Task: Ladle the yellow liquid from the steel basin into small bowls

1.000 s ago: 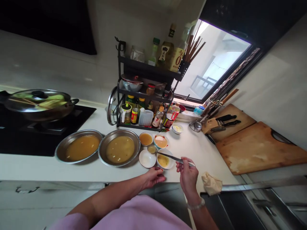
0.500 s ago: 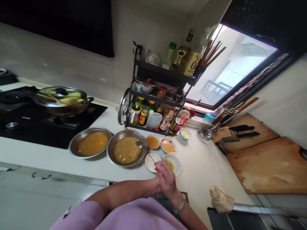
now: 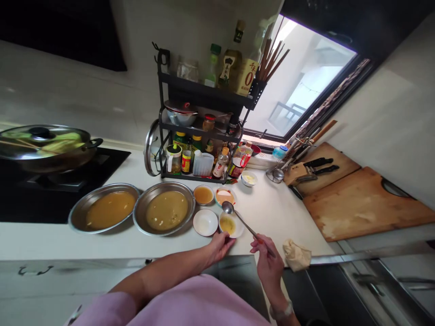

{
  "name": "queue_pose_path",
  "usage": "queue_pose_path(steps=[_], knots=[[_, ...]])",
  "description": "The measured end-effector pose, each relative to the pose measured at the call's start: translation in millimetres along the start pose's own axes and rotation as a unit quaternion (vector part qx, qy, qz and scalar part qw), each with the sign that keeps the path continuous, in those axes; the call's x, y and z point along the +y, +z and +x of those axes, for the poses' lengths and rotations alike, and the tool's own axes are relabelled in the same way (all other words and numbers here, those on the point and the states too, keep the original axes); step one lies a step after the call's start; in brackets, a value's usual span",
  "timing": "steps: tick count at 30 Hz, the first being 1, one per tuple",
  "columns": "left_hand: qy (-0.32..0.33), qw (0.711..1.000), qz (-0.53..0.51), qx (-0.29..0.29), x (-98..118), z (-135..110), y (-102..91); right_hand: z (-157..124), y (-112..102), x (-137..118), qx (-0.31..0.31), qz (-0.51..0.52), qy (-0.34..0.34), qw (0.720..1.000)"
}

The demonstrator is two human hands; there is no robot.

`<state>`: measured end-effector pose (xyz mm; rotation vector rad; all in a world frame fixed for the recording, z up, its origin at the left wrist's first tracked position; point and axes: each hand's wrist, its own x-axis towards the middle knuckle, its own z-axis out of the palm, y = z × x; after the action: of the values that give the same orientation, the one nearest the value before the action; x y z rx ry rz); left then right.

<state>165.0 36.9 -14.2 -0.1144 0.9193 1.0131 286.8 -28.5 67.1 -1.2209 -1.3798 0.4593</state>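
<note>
My right hand (image 3: 268, 258) pinches the handle of a long metal spoon (image 3: 239, 218). The spoon's bowl hovers above a small white bowl of yellow sauce (image 3: 231, 224). My left hand (image 3: 220, 245) curls against that bowl's near rim at the counter edge. Beside it sits an empty-looking white saucer (image 3: 205, 222). Behind stand a bowl of brown sauce (image 3: 203, 195) and a bowl of orange sauce (image 3: 224, 197).
Two wide steel pans of brown liquid (image 3: 165, 213) (image 3: 105, 212) sit left of the small bowls. A lidded wok (image 3: 47, 147) is on the black stove. A bottle rack (image 3: 200, 131), a knife block (image 3: 306, 171), wooden boards (image 3: 363, 203) and a crumpled cloth (image 3: 296, 255) lie around.
My right hand has drawn back to the right with the spoon, lifting its bowl above the yellow sauce. My left hand went from beside the right hand to the bowl's rim.
</note>
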Motion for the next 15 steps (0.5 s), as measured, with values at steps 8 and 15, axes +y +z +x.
queue_pose_path(steps=[8, 15], knots=[[-0.022, 0.999, -0.027, 0.008, -3.0, 7.5, -10.3, -30.8, -37.9, 36.8, -0.037, -0.043, 0.003, 0.998], [-0.012, 1.0, -0.009, 0.011, -5.3, 9.5, -13.9, -45.0, -31.5, 40.1, -0.006, -0.003, 0.095, 0.995]])
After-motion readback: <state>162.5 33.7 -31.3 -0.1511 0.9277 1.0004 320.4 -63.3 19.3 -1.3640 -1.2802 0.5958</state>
